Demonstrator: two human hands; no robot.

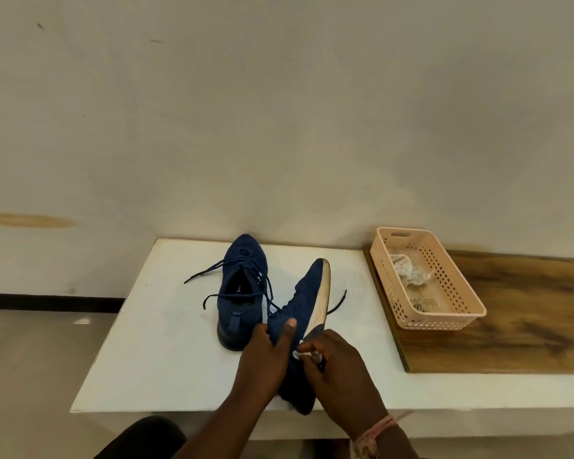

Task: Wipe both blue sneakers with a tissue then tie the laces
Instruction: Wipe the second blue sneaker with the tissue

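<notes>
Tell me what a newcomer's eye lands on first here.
Two blue sneakers on the white table: the upright sneaker stands unlaced at the back, while the left hand grips the tilted sneaker and the right hand pinches a tissue against it. Right of them sits a peach basket.

A plain off-white wall (279, 111) fills most of the view, scuffed with small dark marks and a tan smear at left; a black skirting strip (47, 301) runs along its base; pale floor (30, 376) below; white worktop (153, 342) in front; wood-grain board (511, 326) at right.
</notes>
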